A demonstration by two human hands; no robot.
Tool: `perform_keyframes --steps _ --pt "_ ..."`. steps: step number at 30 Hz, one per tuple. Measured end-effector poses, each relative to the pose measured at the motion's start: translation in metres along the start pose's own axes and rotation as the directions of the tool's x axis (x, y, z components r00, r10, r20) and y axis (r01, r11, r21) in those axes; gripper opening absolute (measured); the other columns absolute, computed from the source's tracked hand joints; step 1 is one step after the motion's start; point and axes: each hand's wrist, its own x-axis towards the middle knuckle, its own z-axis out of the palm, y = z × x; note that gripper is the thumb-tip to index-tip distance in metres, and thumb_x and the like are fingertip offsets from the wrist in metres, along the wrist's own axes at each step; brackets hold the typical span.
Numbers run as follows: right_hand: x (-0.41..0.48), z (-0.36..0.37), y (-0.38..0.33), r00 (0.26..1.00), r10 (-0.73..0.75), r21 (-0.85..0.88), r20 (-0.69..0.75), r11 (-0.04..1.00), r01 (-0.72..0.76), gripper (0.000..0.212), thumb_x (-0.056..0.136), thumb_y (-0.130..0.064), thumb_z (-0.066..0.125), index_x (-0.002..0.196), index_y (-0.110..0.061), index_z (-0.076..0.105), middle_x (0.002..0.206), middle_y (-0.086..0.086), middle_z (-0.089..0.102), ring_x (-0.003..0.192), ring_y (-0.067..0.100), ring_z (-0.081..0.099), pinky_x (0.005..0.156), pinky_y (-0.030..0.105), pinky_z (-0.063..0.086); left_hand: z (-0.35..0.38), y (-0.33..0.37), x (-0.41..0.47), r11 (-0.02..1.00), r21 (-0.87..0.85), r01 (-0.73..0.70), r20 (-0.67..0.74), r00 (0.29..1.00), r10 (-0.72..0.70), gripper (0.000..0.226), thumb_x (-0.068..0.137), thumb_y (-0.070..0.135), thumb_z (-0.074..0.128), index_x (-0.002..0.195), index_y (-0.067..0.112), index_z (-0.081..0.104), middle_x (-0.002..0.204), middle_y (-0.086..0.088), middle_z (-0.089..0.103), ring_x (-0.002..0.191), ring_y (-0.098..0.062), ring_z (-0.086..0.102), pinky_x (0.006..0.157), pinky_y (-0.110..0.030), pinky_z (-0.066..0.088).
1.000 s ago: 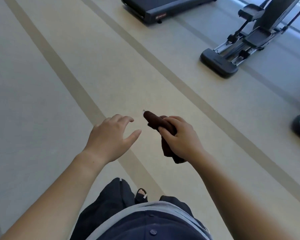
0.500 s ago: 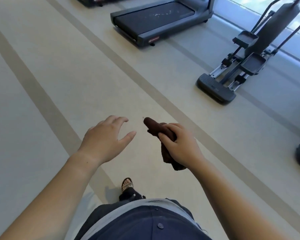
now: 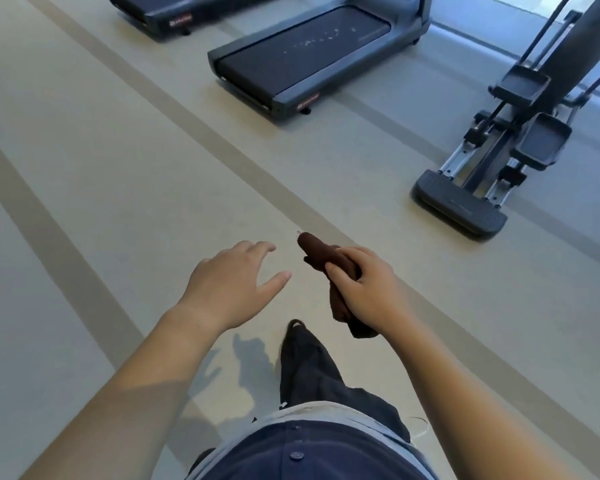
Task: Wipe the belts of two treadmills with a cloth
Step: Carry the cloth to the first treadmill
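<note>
Head view, looking down past the person's own arms. The right hand [image 3: 368, 289] is curled round a dark brown cloth [image 3: 321, 252]: the thumb lies across the bunched fabric and the fingers wrap it from the far side, so that one rolled end projects forward and to the left of the fist while the other end hangs below the heel of the hand. The left hand [image 3: 229, 285] is held palm down just beside it, apart from the cloth, with fingers loosely extended and spread and the thumb angled toward the right hand; it holds and touches nothing. Both hands are in the air above a pale floor [image 3: 118, 150] crossed by darker diagonal stripes [image 3: 222, 143]. Open floor lies between the hands and the nearer treadmill [image 3: 284, 98], which stands well ahead with its rear edge toward the viewer; pale specks dot its black belt [image 3: 257, 69]. A second treadmill [image 3: 163, 12], cut off by the upper edge, stands to its left with a gap of floor between them. An elliptical trainer [image 3: 465, 206] stands at the right, well apart from the treadmills. Each treadmill bears a small red label [image 3: 307, 100] on its rear corner; the lettering is too small to read. A dark trouser leg [image 3: 309, 368] steps forward beneath the hands.
</note>
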Motion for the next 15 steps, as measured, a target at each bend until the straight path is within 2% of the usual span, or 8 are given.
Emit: perform_keyframes --steps 3,7,11,15 --pt "0.097 0.008 -0.021 0.996 -0.032 0.019 0.086 0.999 0.031 0.016 0.086 -0.035 0.053 0.096 -0.038 0.064 0.105 -0.022 0.057 0.085 0.005 0.062 0.079 0.038 0.053 -0.024 -0.031 0.075 0.995 -0.009 0.096 -0.006 0.995 -0.096 0.055 0.087 0.064 0.032 0.133 0.034 0.039 0.133 0.011 0.049 0.119 -0.011 0.049 0.087 -0.035 0.043" --pt "0.217 0.020 -0.062 0.972 -0.144 -0.012 0.188 0.989 0.148 0.013 0.087 -0.036 0.054 0.096 -0.039 0.063 0.109 -0.025 0.054 0.089 -0.010 0.054 0.077 0.026 0.045 -0.061 -0.069 0.160 0.977 -0.004 0.215 -0.005 0.977 -0.215 0.055 0.087 0.066 0.030 0.133 0.035 0.038 0.135 0.013 0.047 0.121 -0.010 0.048 0.085 -0.034 0.040" --pt "0.318 0.039 -0.103 0.943 -0.183 0.004 0.276 0.982 0.190 0.013 0.087 -0.035 0.054 0.096 -0.038 0.063 0.110 -0.026 0.053 0.086 -0.010 0.055 0.075 0.023 0.046 -0.094 -0.115 0.226 0.944 -0.076 0.321 -0.045 0.945 -0.325 0.055 0.087 0.065 0.030 0.133 0.036 0.038 0.136 0.013 0.045 0.119 -0.011 0.048 0.091 -0.035 0.041" --pt "0.405 0.058 -0.134 0.928 -0.211 -0.012 0.307 0.974 0.226 0.012 0.086 -0.036 0.054 0.093 -0.040 0.062 0.107 -0.027 0.053 0.086 -0.012 0.054 0.074 0.021 0.045 -0.121 -0.160 0.296 0.920 -0.132 0.370 -0.089 0.919 -0.383 0.055 0.086 0.065 0.032 0.132 0.035 0.040 0.135 0.012 0.046 0.115 -0.012 0.051 0.085 -0.033 0.042"
